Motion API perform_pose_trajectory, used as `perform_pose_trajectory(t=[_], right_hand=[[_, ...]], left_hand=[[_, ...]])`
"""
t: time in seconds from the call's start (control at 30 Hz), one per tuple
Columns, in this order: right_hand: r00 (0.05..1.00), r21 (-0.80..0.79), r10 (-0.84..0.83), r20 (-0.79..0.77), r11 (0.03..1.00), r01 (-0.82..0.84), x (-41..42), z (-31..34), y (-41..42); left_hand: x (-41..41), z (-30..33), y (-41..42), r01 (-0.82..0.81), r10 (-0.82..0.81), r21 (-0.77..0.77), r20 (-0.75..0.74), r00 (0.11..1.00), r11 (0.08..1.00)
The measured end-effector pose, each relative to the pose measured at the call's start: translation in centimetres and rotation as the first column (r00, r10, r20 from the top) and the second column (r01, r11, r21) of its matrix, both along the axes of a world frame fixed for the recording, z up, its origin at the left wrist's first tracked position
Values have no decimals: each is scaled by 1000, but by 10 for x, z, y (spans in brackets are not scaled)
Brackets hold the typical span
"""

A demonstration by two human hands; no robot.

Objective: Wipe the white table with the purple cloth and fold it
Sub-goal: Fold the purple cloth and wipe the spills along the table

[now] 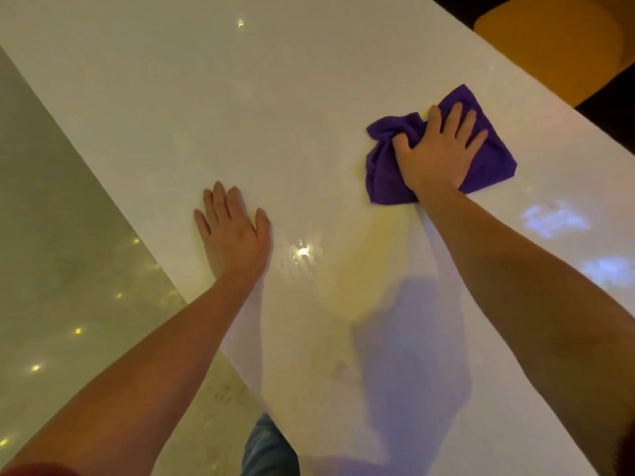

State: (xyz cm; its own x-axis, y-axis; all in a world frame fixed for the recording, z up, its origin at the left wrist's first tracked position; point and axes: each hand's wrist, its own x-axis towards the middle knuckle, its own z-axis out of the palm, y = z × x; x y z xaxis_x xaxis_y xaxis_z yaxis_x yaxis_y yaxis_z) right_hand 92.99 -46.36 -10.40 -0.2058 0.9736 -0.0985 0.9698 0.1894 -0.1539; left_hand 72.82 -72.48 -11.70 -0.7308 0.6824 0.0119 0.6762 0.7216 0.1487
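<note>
A crumpled purple cloth point(385, 166) lies on the glossy white table point(240, 115) toward its far right edge. My right hand point(438, 149) presses down on top of the cloth, fingers spread over it and thumb bunching the left part. My left hand point(232, 231) rests flat, palm down, on the bare tabletop near the left edge, fingers together and holding nothing. Both forearms reach in from the bottom of the view.
The table runs diagonally; its left edge drops to a shiny tiled floor point(62, 269) with light reflections. An orange chair seat point(549, 46) stands past the far right edge. A leg in jeans point(268, 448) shows below the near edge.
</note>
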Motion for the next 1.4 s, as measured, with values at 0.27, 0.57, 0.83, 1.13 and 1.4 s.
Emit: perform_pose_trajectory(t=[0.27, 0.57, 0.83, 1.13, 1.4], right_hand=[[979, -36, 201, 28, 979, -200, -152, 9, 73], [883, -18, 468, -47, 883, -469, -150, 2, -63], [933, -4, 339, -125, 940, -342, -30, -6, -203], [975, -134, 221, -2, 966, -219, -3, 32, -265], [927, -509, -204, -315, 861, 16, -38, 101, -243]], left_hand=[[-4, -7, 3, -24, 22, 72, 17, 1000, 997], [-5, -3, 2, -23, 22, 24, 40, 999, 999], [-8, -6, -1, -17, 16, 6, 66, 998, 1000], [-10, 21, -10, 54, -39, -51, 256, 966, 997], [-75, 114, -66, -113, -119, 162, 941, 316, 980]])
